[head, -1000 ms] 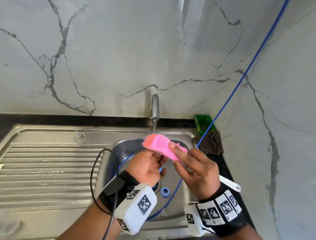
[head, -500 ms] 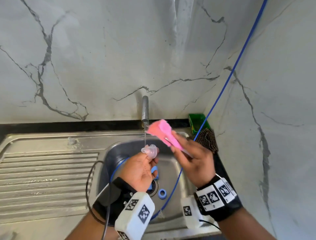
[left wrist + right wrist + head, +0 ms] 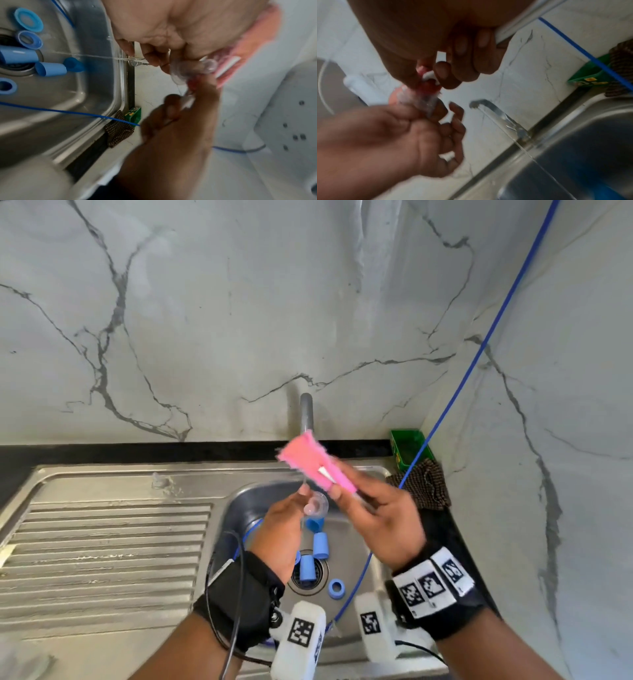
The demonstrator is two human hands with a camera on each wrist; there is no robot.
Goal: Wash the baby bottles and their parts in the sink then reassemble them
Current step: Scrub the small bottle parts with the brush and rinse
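Head view, grips: our left hand (image 3: 284,529) pinches the clear teat (image 3: 317,505) at its fingertips; our right hand (image 3: 380,518) is wrapped round the handle of the pink sponge brush (image 3: 308,462), whose head stands up and away from the teat, just in front of the tap (image 3: 306,412).
Head view, below the grip: blue bottle parts (image 3: 320,545) lie in the sink (image 3: 239,501), right under the teat, around the drain (image 3: 308,575).
Head view, risk: we judge a wet, soft teat could slip from so light a pinch and drop among the parts by the drain.

Left wrist view, grip: the teat (image 3: 192,70) sits between thumb and fingers, the sponge (image 3: 248,51) just beyond it.
Left wrist view, risk: the blue cable (image 3: 68,112) crosses the basin under our right hand (image 3: 171,128); we think a wide stroke could snag it.

Right wrist view, grip: our fingers (image 3: 467,54) curl on the white handle (image 3: 522,17); the picture is blurred.
Right wrist view, risk: water runs from the tap (image 3: 494,109) beside the teat, not over it, so soap may stay on.
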